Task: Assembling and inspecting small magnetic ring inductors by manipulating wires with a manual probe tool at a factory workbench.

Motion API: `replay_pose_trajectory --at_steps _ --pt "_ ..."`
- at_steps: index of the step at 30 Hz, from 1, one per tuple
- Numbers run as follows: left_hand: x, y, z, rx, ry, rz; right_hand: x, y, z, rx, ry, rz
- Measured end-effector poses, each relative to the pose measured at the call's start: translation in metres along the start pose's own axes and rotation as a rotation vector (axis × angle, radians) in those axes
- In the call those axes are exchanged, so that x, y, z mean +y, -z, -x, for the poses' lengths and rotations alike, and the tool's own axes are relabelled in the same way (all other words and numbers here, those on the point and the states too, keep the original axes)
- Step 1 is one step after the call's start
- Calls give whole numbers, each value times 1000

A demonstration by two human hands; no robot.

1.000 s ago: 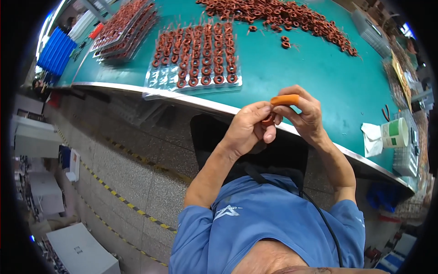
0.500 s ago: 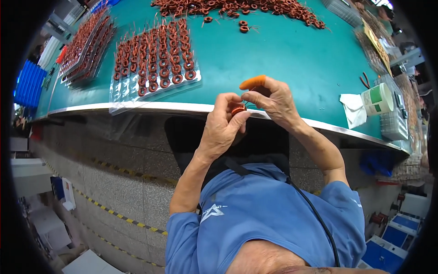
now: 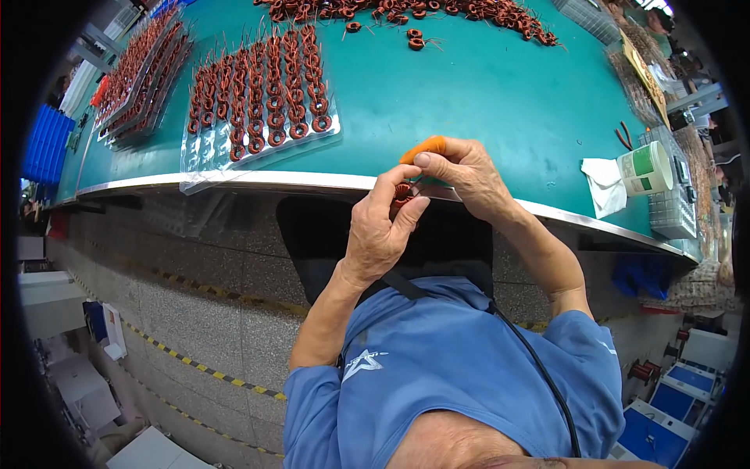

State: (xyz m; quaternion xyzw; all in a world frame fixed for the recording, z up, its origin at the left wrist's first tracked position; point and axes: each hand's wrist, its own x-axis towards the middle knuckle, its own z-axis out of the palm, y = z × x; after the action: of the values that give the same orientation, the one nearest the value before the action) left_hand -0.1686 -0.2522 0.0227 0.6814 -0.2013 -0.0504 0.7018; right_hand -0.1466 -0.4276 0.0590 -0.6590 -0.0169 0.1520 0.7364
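Observation:
Between the thumb and fingers of my left hand [image 3: 379,223] is a copper-wound ring coil [image 3: 402,193], held just off the table's front edge. My right hand [image 3: 469,173] is closed in a pinch at the coil's thin wire lead [image 3: 417,186], thumb against the forefinger. An orange finger cot [image 3: 426,148] covers that forefinger. To the left, a clear plastic tray [image 3: 312,141] holds rows of similar coils with their leads pointing up.
Stacked trays of coils [image 3: 144,78] stand at the far left of the green table [image 3: 469,94]. A heap of loose coils [image 3: 406,9] lies at the back. On the right are pliers [image 3: 623,136], a white cloth [image 3: 603,189], a green-and-white cup [image 3: 647,168] and a clear plastic box [image 3: 673,203].
The coil in my left hand has turned so that its ring opening shows. Both hands have shifted slightly left, and my right fingers have closed in nearer to the coil.

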Motion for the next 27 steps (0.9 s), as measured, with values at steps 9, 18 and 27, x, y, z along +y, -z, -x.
replay_pose_trajectory --at_steps 9,18,27 --pt "4 -5 7 243 -161 -224 -6 -13 9 315 1062 957" --pt "-3 -5 -7 198 -212 -398 3 -8 15 260 1116 1080" --pt "3 10 -6 85 16 101 -5 -2 10 207 572 588"
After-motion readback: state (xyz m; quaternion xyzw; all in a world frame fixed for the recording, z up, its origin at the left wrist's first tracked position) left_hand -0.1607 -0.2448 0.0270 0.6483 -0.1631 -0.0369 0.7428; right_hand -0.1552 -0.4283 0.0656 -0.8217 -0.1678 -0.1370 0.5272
